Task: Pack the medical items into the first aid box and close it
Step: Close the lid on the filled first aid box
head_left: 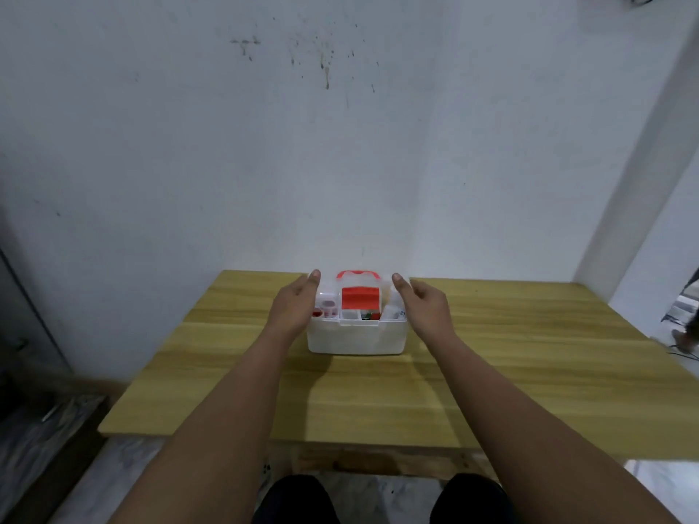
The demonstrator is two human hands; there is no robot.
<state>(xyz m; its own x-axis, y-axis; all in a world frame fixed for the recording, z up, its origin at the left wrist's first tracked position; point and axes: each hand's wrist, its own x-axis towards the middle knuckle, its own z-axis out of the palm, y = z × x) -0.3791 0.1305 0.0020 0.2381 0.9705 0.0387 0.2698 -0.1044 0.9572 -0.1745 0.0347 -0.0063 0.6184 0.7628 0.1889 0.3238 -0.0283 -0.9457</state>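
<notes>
First aid box [355, 336]: small white translucent plastic tub with rounded corners, sitting mid-depth on the light wooden table [510, 372], close to the white wall [340, 145]

Lid [359, 283] is clear plastic with a red-orange carry handle and a red latch panel; it looks raised at the back, not yet seated, though blur makes the exact angle hard to call. Inside there's a divided tray with small items: something red and white on the left, a dark green/red bit near centre; too small to identify

Left hand [293, 306] is at the box's left end, fingers straight and held together, tips up by the lid edge; can't tell if it's touching. Right hand [425, 306] is just right of the box, fingers loosely extended, thumb apart, holding nothing

Handling guess: thin rigid moulded plastic, light even when loaded, so it'll likely slide on the smooth tabletop if pushed from one side. Lid probably flexes a bit and the latch needs a firm press. Best hold: both palms on the short ends to steady it, then press the lid down at the front near the red latch, not on the handle
</notes>
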